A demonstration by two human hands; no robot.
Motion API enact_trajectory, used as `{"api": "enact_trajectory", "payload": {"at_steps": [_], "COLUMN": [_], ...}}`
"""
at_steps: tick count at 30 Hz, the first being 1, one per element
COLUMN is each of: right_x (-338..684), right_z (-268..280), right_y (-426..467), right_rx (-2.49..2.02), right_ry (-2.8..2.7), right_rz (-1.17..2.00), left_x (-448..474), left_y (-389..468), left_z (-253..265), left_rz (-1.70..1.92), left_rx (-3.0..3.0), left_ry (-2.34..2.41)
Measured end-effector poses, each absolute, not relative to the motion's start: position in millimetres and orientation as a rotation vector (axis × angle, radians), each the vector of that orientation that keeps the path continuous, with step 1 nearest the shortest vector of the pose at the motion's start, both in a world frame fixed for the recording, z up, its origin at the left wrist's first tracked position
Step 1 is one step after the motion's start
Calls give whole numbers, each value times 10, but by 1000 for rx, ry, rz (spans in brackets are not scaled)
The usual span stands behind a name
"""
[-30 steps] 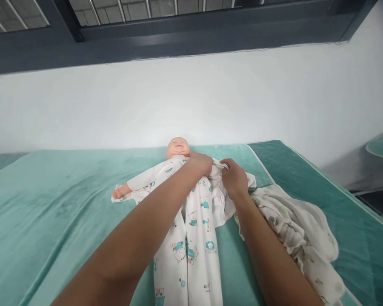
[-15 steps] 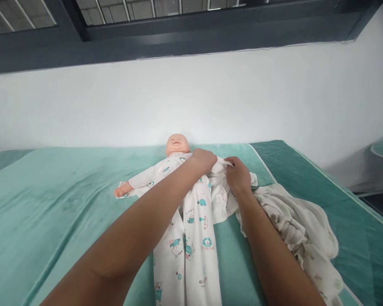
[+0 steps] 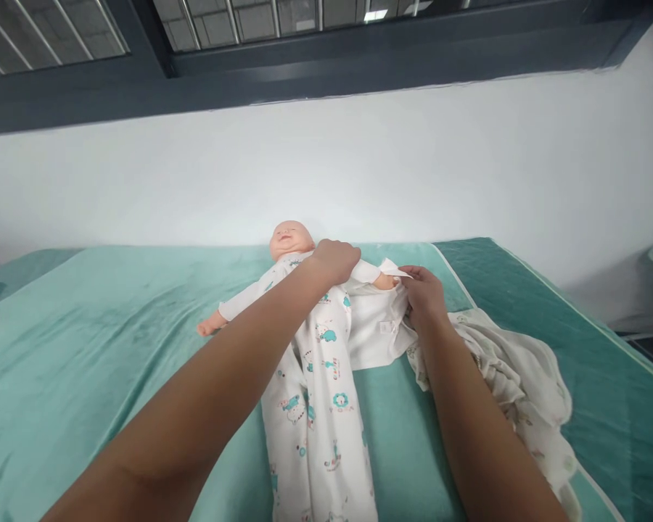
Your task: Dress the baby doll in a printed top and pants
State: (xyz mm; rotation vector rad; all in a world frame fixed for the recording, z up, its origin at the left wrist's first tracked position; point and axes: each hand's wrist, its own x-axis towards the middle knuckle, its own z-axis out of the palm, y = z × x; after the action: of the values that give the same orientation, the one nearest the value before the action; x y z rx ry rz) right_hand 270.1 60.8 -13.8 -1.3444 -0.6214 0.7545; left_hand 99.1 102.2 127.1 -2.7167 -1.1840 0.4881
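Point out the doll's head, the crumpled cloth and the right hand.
Doll's head (image 3: 292, 240), head-camera view: its middle.
Crumpled cloth (image 3: 522, 373), head-camera view: the folds near its middle.
Right hand (image 3: 427, 296), head-camera view: back of the hand.

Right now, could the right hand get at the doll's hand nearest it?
Probably yes: the doll's hand shows bare just beside the right hand, which, however, seems busy pinching white cloth.

One doll (image 3: 291, 239), two doll hands (image 3: 212, 323), one left grip (image 3: 337, 261), one right grip (image 3: 425, 293), one crumpled cloth heap (image 3: 514, 370)
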Motion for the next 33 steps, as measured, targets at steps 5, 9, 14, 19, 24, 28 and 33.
{"api": "enact_trajectory", "payload": {"at_steps": [5, 9, 14, 19, 24, 28, 33], "right_x": [2692, 2710, 2751, 2756, 2782, 2774, 2667], "right_z": [-78, -60, -60, -19, -41, -79, -73], "right_y": [579, 568, 566, 564, 583, 599, 594], "right_rx": [-1141, -1206, -1253, -1293, -1338, -1349, -1309], "right_ry": [-461, -486, -394, -351, -389, -456, -508], "right_rz": [946, 851, 757, 712, 720, 750, 917], "left_x": [937, 873, 859, 836, 760, 759, 838], "left_y": [1127, 1182, 1140, 1127, 1159, 1134, 1120], "left_z": [1262, 1263, 1275, 1320, 1335, 1327, 1264], "left_rz": [427, 442, 451, 470, 484, 492, 438], "left_rx": [-2754, -2757, -2761, -2745, -2734, -2724, -2736], "left_ry": [-1229, -1247, -1243, -1234, -1251, -1265, -1247]}}
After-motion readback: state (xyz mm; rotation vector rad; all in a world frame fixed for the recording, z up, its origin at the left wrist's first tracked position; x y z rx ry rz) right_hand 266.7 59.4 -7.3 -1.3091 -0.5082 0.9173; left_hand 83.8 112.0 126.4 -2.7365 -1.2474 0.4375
